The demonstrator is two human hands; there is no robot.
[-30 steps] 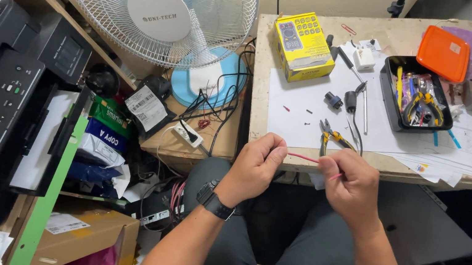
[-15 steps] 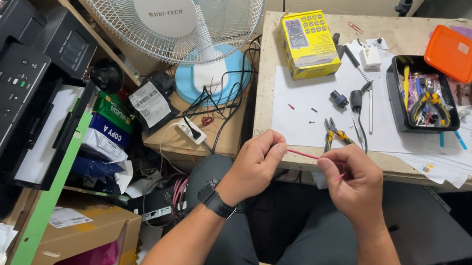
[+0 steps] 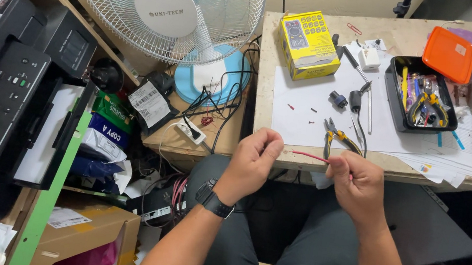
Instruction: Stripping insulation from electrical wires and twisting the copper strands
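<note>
A short red wire is stretched between my two hands just in front of the table's near edge. My left hand, with a black watch on its wrist, pinches one end. My right hand pinches the other end, fingers curled over it. Yellow-handled pliers lie on white paper just beyond my hands, with small cut wire bits scattered on the sheet.
On the wooden table: a yellow box, a black tool tray with an orange lid, a soldering iron. A white fan stands left on a low shelf, a black printer further left, a cardboard box below.
My hands have stayed together on the red wire, shifting only slightly; the head view has drifted a little.
</note>
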